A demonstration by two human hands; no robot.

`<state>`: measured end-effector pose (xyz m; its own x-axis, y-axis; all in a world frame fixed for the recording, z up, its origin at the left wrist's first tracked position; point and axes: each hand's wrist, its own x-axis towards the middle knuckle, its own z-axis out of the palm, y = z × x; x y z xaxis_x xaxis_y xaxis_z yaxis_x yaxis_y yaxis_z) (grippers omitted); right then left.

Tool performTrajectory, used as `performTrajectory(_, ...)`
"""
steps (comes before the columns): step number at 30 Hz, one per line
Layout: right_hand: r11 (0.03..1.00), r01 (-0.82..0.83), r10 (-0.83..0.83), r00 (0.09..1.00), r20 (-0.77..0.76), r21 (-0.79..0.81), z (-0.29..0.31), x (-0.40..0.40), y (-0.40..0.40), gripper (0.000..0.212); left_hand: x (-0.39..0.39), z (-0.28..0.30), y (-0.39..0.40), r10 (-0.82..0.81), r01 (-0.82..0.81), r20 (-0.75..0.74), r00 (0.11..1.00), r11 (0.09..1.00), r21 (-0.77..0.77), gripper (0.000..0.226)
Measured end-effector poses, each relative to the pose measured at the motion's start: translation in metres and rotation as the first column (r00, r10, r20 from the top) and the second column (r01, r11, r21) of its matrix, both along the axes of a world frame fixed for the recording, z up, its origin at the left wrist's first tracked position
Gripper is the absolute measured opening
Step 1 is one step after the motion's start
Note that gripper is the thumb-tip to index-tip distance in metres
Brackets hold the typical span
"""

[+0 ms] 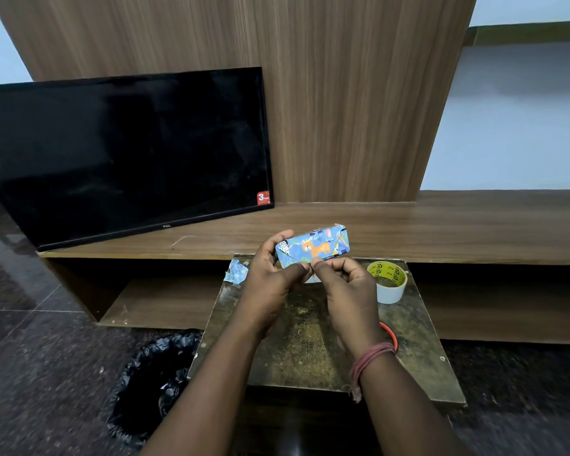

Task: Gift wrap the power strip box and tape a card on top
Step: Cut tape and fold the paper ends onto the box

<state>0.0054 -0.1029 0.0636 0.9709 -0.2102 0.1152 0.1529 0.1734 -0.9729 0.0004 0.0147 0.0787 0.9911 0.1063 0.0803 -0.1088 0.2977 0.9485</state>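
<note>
Two hands in view, both up at the 12 o'clock end of the small table (297,343). Left hand (270,278) is wrapped round the left end of the wrapped box (313,246), fingers over the top edge, thumb along the near edge, so clamped on it. Right hand (349,287) has its fingers curled, thumb + forefinger tips pinched together right at the box's near bottom edge, touching the left thumb; can't tell what's in the pinch, too small. 1 box, fully covered in blue paper w/ an orange animal print, held tilted above the table's far edge, in front of the wooden shelf (441,225).

Other stuff, counted: 1 tape roll (389,281) w/ yellow core, standing on the table at approx 2 o'clock from the hands, just beside the right hand. 1 crumpled paper scrap (236,271), same blue print, at the table's far left corner, approx 10 o'clock. 1 orange ring (390,334) partly hidden behind the right wrist, at 4 o'clock. 1 thread bracelet (371,360) on that wrist. 1 black TV (122,159) leaning on the shelf at 10 o'clock, screen dark. 1 black bin bag (152,383) on the floor at 8 o'clock, just beside the table.
</note>
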Motion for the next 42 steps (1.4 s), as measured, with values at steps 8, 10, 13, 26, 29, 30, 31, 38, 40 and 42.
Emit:
performTrajectory(8, 0.999, -0.042, 0.041, 0.997, -0.058, -0.007, 0.003, -0.003, -0.006, 0.025, -0.001, 0.001, -0.01, 0.113, -0.112, -0.008, 0.994, 0.99, 0.086, 0.06)
performTrajectory(10, 0.998, -0.059, 0.058, 0.997, -0.046, -0.018, 0.001, -0.004, -0.006, 0.022, 0.0, 0.002, -0.011, 0.15, -0.15, -0.013, 0.989, 0.989, 0.016, 0.046)
performTrajectory(13, 0.996, -0.068, 0.066, 0.997, -0.033, -0.057, 0.0, -0.003, -0.007, 0.02, 0.002, 0.004, -0.008, 0.141, -0.143, -0.04, 0.989, 0.988, -0.059, 0.042)
performTrajectory(26, 0.987, -0.072, 0.072, 0.997, -0.009, -0.146, -0.006, 0.003, -0.014, 0.007, -0.002, 0.01, -0.008, 0.089, -0.098, -0.072, 0.993, 0.985, -0.141, 0.044)
performTrajectory(29, 0.99, -0.029, 0.033, 0.999, 0.025, -0.139, -0.002, 0.002, -0.014, 0.009, -0.002, 0.009, -0.005, 0.074, -0.079, -0.073, 0.995, 0.995, -0.064, 0.042)
performTrajectory(30, 0.99, 0.0, 0.005, 0.999, 0.039, -0.139, -0.002, 0.001, -0.013, 0.01, -0.002, 0.009, -0.005, 0.069, -0.073, -0.072, 0.995, 0.996, -0.057, 0.042)
performTrajectory(31, 0.99, 0.034, -0.026, 0.998, 0.056, -0.137, -0.001, 0.0, -0.011, 0.011, -0.002, 0.01, -0.005, 0.062, -0.066, -0.071, 0.996, 0.996, -0.056, 0.042)
performTrajectory(38, 0.94, 0.285, -0.233, 0.938, 0.259, -0.188, -0.005, -0.01, 0.002, 0.009, -0.004, 0.012, -0.007, 0.051, -0.058, -0.082, 0.995, 0.995, -0.081, 0.042)
performTrajectory(40, 0.945, 0.29, -0.249, 0.938, 0.24, -0.153, -0.006, -0.01, 0.005, 0.01, -0.004, 0.012, -0.007, 0.054, -0.061, -0.083, 0.995, 0.994, -0.088, 0.042)
performTrajectory(42, 0.961, 0.258, -0.242, 0.959, 0.147, -0.103, -0.007, -0.006, 0.007, 0.01, -0.005, 0.012, -0.004, 0.056, -0.064, -0.082, 0.995, 0.994, -0.089, 0.042)
